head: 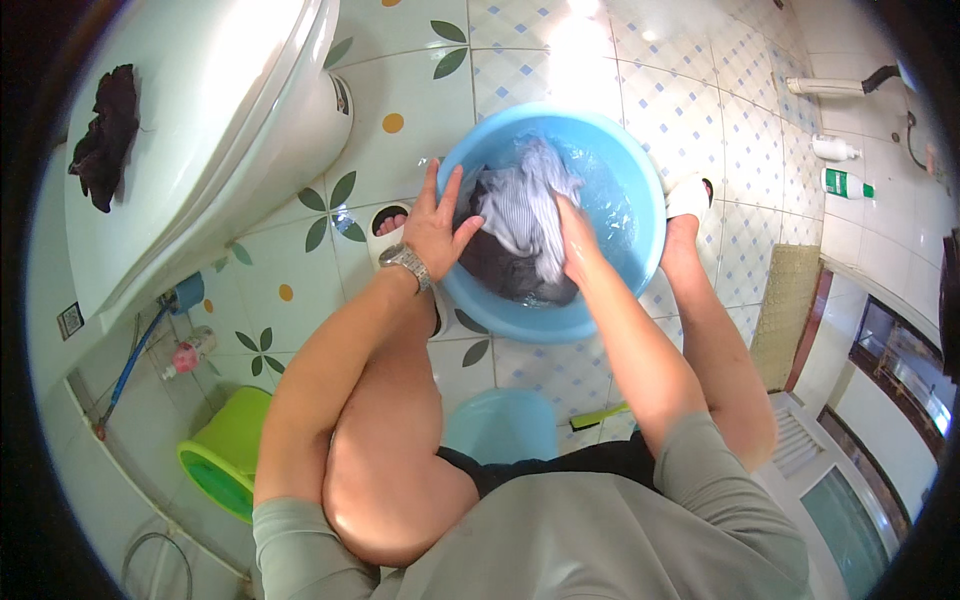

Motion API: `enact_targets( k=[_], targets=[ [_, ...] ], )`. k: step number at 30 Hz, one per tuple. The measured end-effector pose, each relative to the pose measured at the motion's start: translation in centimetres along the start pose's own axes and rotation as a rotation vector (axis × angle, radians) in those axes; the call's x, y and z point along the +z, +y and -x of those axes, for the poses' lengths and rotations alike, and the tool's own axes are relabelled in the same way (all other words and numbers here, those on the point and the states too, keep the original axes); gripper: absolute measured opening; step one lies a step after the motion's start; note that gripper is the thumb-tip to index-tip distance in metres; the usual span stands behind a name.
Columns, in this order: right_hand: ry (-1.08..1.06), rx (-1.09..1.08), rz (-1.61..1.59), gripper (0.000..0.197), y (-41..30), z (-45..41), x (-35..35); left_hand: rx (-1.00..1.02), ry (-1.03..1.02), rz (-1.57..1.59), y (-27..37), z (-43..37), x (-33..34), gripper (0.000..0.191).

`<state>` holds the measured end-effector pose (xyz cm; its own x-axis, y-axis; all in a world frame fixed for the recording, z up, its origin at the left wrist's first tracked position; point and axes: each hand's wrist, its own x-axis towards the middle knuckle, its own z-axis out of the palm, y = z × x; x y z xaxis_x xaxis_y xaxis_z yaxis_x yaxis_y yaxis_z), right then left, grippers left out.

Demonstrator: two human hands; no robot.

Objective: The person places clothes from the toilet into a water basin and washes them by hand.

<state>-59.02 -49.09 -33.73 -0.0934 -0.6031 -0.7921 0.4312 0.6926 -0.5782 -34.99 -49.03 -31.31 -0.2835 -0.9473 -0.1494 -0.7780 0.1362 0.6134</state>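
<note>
A round light-blue plastic basin (651,247) stands on the tiled floor between my feet, with water and cloth in it. My right hand (574,238) grips the right side of a wet striped cloth (517,214), pale with thin dark stripes. Dark fabric (517,274) lies under it, partly in the water. Over the basin's left rim is my left hand (442,225), fingers spread and nothing in its grasp. Its thumb points at the striped cloth; whether it touches the cloth I cannot tell. A metal-band watch (405,264) is on that wrist.
A dark wet cloth (109,139) lies on the white toilet (187,150) at left. Behind the basin are a blue plastic stool (502,424) and a green-handled brush (598,416). A lime-green bucket (225,450) lies tipped at lower left. Bottles (847,184) are at the right wall.
</note>
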Motion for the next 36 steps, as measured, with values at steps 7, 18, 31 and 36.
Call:
enact_targets(
  k=[7,18,31,36],
  targets=[
    [0.047,-0.655,1.267,0.080,-2.3,4.5,-7.3,-0.002,-0.013,0.022,0.4,-0.4,0.2,0.080],
    [-0.322,-0.673,2.180,0.055,-2.8,-3.7,3.0,0.050,0.013,-0.022,0.8,-0.6,0.2,0.082],
    [-0.494,0.013,1.391,0.077,-5.0,1.1,-6.9,-0.029,-0.043,-0.002,0.0,0.2,-0.8,0.081],
    [-0.147,-0.718,1.641,0.073,-3.0,1.9,-6.3,-0.017,-0.085,0.004,1.4,-0.8,-0.2,0.082]
  ],
)
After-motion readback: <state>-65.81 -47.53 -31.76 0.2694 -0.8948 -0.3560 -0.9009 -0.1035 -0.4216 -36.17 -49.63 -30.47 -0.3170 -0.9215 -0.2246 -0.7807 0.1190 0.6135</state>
